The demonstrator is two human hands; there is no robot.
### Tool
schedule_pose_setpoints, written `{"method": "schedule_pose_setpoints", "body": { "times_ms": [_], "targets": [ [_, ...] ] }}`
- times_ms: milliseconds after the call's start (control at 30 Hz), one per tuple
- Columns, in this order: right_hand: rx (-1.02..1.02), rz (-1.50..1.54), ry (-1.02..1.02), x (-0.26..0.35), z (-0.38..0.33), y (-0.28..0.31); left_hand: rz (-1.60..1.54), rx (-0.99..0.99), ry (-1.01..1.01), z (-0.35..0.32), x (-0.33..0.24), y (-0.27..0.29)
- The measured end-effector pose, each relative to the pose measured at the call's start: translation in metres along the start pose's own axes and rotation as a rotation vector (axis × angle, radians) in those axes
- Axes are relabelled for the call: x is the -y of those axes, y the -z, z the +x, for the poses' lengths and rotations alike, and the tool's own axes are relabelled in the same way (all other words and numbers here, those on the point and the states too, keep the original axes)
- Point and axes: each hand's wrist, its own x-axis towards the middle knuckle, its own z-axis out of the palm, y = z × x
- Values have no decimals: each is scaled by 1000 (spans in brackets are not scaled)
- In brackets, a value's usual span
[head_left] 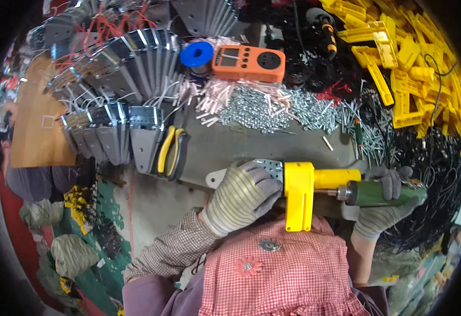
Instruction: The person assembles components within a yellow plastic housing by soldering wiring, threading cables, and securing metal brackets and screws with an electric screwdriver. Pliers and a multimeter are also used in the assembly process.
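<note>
Left hand (239,196), striped grey glove, presses flat perforated metal bracket (269,168) against yellow plastic L-shaped housing (300,192), dead centre. Right hand (385,197) at 3 o'clock, fist closed round green powered screwdriver (383,193). Loose silver screws (272,108) heaped at 12 o'clock.

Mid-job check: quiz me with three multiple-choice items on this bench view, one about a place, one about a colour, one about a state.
1. Where do the pliers lie?
A. Right of the grey metal brackets
B. On the orange meter
C. Among the yellow parts

2. What colour is the spool beside the meter?
A. Red
B. Blue
C. White

3. What is the right hand doing?
A. Resting open
B. Gripping the green power screwdriver
C. Holding pliers

Answers: 1 A, yellow handles lie next to the brackets; 2 B, it is plainly blue; 3 B, gloved fingers wrap the tool while the left hand presses the yellow piece.
</note>
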Motion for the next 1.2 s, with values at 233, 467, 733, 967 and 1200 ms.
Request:
{"method": "schedule_pose_setpoints", "body": {
  "times_ms": [233, 467, 733, 967, 1200],
  "targets": [
    [104, 91, 92, 51, 6, -7, 771, -455, 571, -84, -5, 65],
    [21, 35, 176, 48, 12, -4, 370, -413, 523, -86, 2, 53],
    [55, 15, 104, 52, 14, 0, 813, 403, -70, -9, 37, 118],
    [15, 36, 107, 37, 19, 0, 803, 731, -562, 11, 78, 136],
    [-2, -73, 112, 11, 36, -11, 483, 466, -415, 50, 80, 138]
  ]
}}
